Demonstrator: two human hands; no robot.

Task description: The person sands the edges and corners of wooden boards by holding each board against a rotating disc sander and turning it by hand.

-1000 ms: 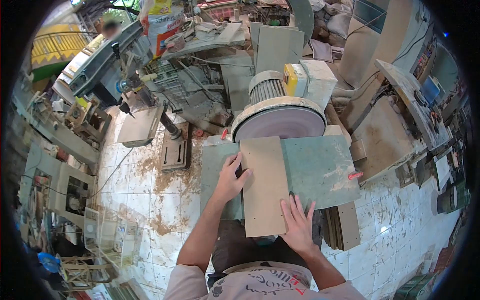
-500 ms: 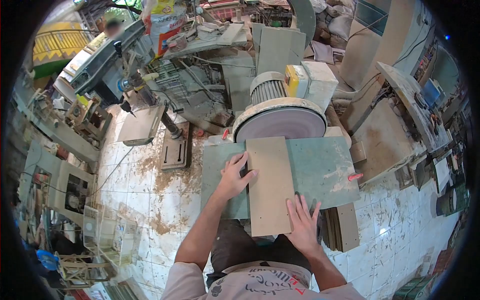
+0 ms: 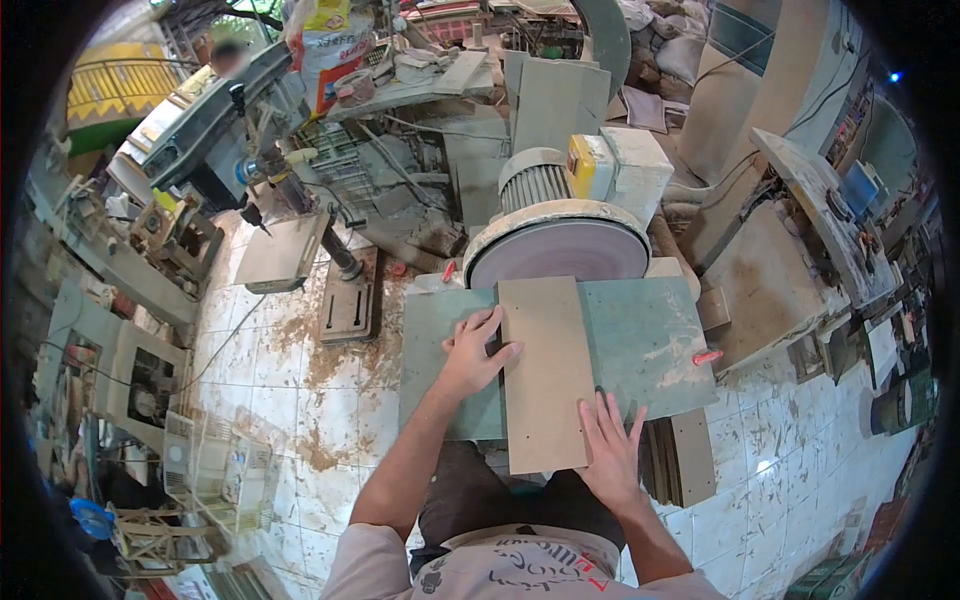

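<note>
A tan rectangular board (image 3: 547,375) lies flat on the green work table (image 3: 650,345), its far edge at the lower rim of the round sanding disc (image 3: 560,255). My left hand (image 3: 474,352) rests against the board's left edge, thumb on that edge and fingers bent but apart. Lower down on the other side, my right hand (image 3: 611,455) has its fingers spread, their tips at the board's right edge near its near corner. Neither hand is wrapped round the board.
Several stacked boards (image 3: 690,455) stand below the table's right side. Red clamps (image 3: 707,357) sit at the table's edges. A drill press (image 3: 345,262) stands at the left, a plastic crate (image 3: 225,475) below it. Behind the disc is a motor (image 3: 535,178).
The board has slid to the right along the disc, and both hands have shifted right with it. Its far edge now sits slightly lower in view.
</note>
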